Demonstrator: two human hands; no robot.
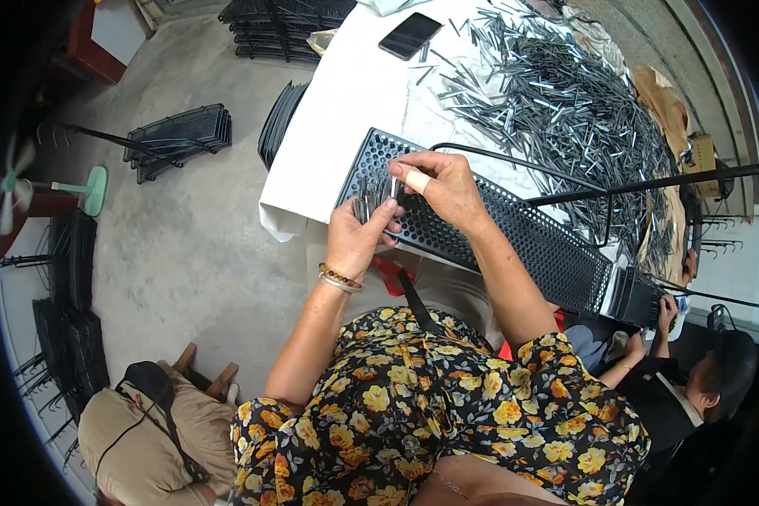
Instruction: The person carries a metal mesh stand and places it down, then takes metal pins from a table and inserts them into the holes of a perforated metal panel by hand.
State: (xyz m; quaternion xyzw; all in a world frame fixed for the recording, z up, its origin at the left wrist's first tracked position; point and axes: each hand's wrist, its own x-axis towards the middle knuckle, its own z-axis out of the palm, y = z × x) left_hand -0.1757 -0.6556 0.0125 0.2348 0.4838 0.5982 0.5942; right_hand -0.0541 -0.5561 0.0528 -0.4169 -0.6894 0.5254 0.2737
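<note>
My left hand (354, 236) is closed around a bunch of short, thin metal pins (364, 202) that stick up between thumb and fingers. Above it, my right hand (449, 190), with a pale bandage on one finger, pinches a single shiny pin at the edge of the bunch. Both hands are over the left end of a long black tray (535, 257) full of round holes. Several dark pins (388, 143) stand upright in holes at its far left corner. A bent black rod handle (523, 164) rises along the tray's far side.
Beyond the tray, a large heap of loose dark pins (565, 110) covers a white-sheeted table (337, 110), with a phone (410, 36) on it. Black racks (181, 139) stand on the floor at left. One co-worker (666, 379) works at right; another person (143, 430) is at lower left.
</note>
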